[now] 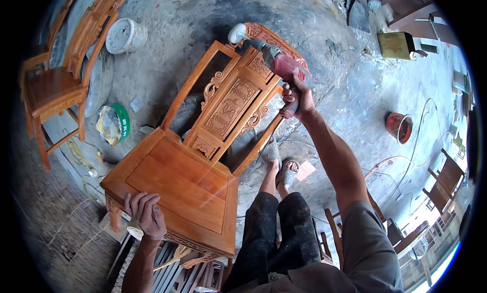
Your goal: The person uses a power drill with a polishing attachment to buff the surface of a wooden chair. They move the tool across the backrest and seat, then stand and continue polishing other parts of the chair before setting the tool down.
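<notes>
A carved, reddish-brown wooden armchair [177, 176] stands before me, its panelled back and curved top rail pointing away. My right hand [300, 98] is closed round the handle of a red and grey power polisher [281, 62]. The round white pad [237, 33] at the tool's far end is over the end of the top rail; whether it touches the wood I cannot tell. My left hand [146, 214] lies at the seat's near left edge, its fingers bent over the wood. The thumb is beside them, and the fingertips are partly hidden.
Two similar wooden chairs [56, 85] stand at left, near a white bucket [126, 36] and a green-rimmed tub [115, 123]. A red bucket [399, 127] and a loose hose [390, 160] are on the floor at right. Wooden strips [175, 270] lie under the chair's front.
</notes>
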Demonstrator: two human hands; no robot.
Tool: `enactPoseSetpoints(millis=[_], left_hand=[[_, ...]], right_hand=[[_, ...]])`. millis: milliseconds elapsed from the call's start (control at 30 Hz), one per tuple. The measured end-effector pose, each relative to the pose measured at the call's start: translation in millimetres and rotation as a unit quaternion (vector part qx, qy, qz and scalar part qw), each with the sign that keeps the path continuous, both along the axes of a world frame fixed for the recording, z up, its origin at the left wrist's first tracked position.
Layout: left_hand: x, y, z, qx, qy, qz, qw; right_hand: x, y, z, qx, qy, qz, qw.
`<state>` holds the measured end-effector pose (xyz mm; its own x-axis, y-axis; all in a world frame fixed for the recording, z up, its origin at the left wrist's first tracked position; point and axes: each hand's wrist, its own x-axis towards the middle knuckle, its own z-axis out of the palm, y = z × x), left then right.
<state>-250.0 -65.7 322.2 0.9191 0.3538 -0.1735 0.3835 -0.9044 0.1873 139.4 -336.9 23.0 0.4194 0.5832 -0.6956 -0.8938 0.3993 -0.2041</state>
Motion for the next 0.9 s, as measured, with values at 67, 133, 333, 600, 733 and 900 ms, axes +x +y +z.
enactPoseSetpoints(millis=[67,133,333,600,733,900], left_hand=[[-0.7,0.5,-1.7,0.000,0.001,-0.004,1.000],[1.5,-0.2,-3.1,-0.003,-0.003,-0.004,1.000],[0.1,-1.4,2.1,0.000,-0.002,-0.002,1.000],[-0.8,0.9,-3.2,0.001,-0.019,-0.002,1.000],[-1.0,-0.7,-2.5,0.005,-0.011,-0.003,1.000],[-2.9,-1.6,-1.2,0.006,0.002,-0.003,1.000]], right_hand=[[-1.2,8.6,-4.9,0.003,-0.002,-0.020,1.000],[-2.2,7.0,-4.7,0.001,0.001,-0.019,1.000],[-17.7,-40.2,11.2,-0.005,0.017,0.029,0.999],[-26.1,-70.6,3.0,-0.022,0.046,-0.026,0.998],[-41.5,-80.8,-1.0,-0.027,0.056,0.020,0.998],[-45.1,-76.2,2.9,-0.028,0.053,0.017,0.998]])
